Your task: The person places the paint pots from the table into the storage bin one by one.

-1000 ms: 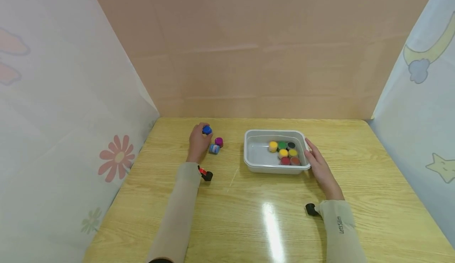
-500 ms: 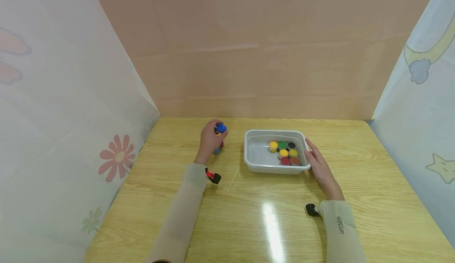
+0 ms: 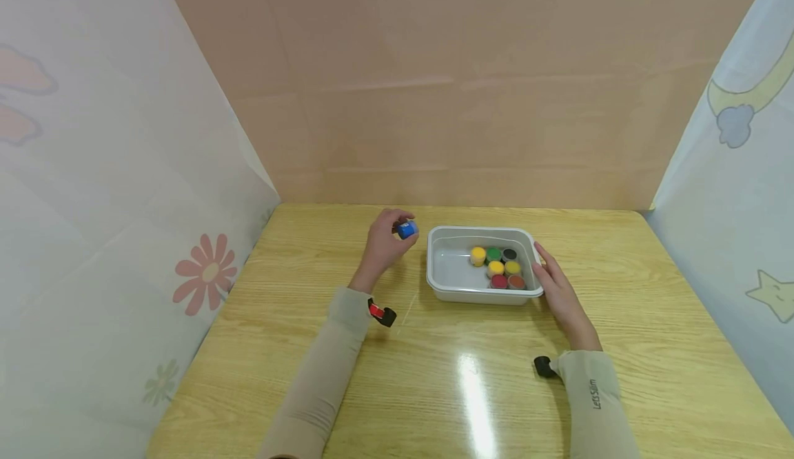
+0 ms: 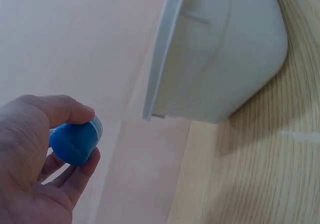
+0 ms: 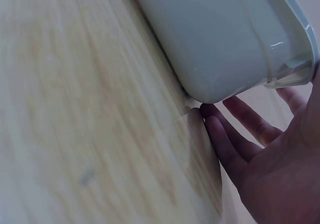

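Note:
My left hand [image 3: 382,245] is raised just left of the white plastic tub [image 3: 438,287]. It pinches a small blue paint jar [image 3: 406,229] between thumb and fingers. In the left wrist view the blue jar [image 4: 75,141] is tilted, its ridged rim facing the tub. My right hand [image 3: 560,299] rests against the tub's right end, fingers fairly straight. The right wrist view shows the fingertips [image 5: 214,123] at the tub's lower corner. Inside the tub, toward its right half, sit several paint jars, among them a yellow jar [image 3: 477,256], a green jar [image 3: 493,255] and a red jar [image 3: 499,282].
The wooden table [image 3: 434,376] reaches to a brown paper wall [image 3: 446,135] at the back. Patterned cloth walls [image 3: 124,169] stand at both sides. Each wrist wears a small black camera [image 3: 387,317]. Spots on the table behind my left hand are hidden.
My left hand has carried the blue jar rightward toward the tub, turning it on its side. A magenta jar and a light blue jar on the table no longer show. My right hand stays put.

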`<state>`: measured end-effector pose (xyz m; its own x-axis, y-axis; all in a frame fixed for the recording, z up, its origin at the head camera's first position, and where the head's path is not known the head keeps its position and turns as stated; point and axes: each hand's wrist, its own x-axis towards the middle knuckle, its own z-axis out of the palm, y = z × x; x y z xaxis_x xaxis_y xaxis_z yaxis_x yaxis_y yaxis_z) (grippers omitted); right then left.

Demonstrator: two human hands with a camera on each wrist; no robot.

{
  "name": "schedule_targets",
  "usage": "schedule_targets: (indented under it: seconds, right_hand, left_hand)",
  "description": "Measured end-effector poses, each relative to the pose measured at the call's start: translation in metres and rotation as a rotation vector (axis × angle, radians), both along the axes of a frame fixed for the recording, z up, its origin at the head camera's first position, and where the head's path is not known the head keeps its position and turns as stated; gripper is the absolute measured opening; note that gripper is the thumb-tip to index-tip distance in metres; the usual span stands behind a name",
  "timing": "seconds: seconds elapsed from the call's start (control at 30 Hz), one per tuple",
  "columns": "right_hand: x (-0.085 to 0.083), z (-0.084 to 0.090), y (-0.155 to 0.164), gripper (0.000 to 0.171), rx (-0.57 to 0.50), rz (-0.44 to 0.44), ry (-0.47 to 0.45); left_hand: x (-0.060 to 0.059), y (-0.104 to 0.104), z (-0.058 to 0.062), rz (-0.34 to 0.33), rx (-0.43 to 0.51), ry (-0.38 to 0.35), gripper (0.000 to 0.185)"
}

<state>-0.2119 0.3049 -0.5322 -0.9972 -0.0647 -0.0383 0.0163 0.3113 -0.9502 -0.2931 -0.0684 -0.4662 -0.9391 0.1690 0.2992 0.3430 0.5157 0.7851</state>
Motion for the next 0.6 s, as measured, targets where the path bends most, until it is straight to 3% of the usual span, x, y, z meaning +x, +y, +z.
schedule_targets:
  seconds: [0.6]
  right_hand:
    - [-0.001,0.0,0.001,0.066,0.008,0.006,-0.001]
  left_hand:
    - [0.011,0.021,0.009,-0.101,0.04,0.025,0.037]
